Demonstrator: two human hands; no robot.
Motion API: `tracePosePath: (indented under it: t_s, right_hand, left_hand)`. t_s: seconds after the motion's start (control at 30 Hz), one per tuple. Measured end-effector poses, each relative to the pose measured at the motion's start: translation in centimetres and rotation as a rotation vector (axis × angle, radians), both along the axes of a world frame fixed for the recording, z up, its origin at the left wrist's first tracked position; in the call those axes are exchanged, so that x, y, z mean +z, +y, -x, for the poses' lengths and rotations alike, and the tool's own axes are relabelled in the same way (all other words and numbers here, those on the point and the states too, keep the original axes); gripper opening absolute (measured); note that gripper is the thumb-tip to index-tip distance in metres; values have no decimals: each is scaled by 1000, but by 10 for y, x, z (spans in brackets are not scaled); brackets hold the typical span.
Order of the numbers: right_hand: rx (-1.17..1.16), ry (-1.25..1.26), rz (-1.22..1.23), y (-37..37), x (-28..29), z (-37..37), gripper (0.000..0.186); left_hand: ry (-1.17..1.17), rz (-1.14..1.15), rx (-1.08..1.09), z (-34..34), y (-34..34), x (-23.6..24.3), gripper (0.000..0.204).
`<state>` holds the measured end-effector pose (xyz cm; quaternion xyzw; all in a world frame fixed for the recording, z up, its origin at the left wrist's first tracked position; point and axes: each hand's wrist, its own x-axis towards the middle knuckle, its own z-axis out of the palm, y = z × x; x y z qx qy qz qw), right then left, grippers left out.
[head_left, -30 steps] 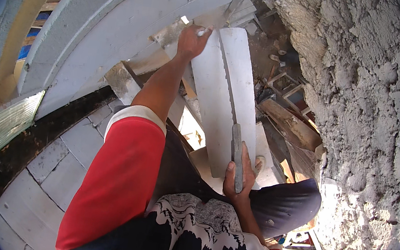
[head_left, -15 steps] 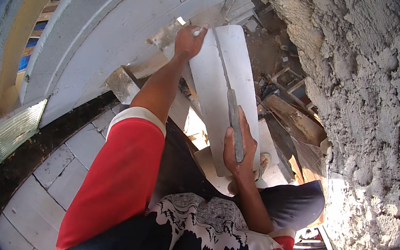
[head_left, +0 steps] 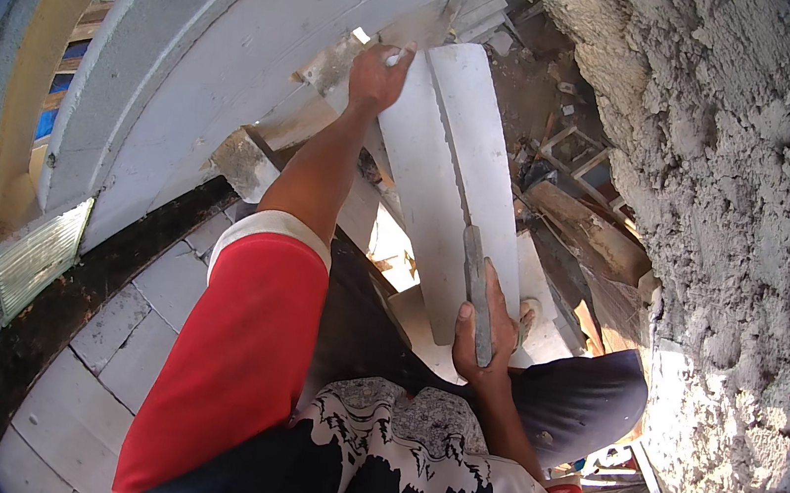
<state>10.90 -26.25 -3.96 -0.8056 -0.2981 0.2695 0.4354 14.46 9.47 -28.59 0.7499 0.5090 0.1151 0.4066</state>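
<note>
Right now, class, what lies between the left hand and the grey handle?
The white block, with a dark jagged line along it; head view.

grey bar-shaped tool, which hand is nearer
Right: the right hand grips the grey bar-shaped tool; the left hand is beyond it, by the far end of the white slab.

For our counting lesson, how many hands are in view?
2: left hand at the far end of the block, right hand around the grey handle. No others show.
</note>
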Motion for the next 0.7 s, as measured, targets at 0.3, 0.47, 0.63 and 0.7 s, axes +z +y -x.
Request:
tracePosePath:
  t_s: [0.3, 0.47, 0.63, 0.7]
  right_hand:
    - [46, 13, 47, -7, -1, -6, 58]
    - [-37, 309, 62, 56, -17, -36, 58]
    - [36, 88, 94, -18, 3, 1, 58]
    - [51, 125, 162, 0, -14, -5, 59]
  left_hand:
    - [42, 29, -18, 2, 1, 8, 68]
    - [30, 9, -29, 8, -12, 2, 67]
    - [21, 15, -2, 3, 1, 3, 65]
    - [28, 27, -22, -1, -1, 9, 65]
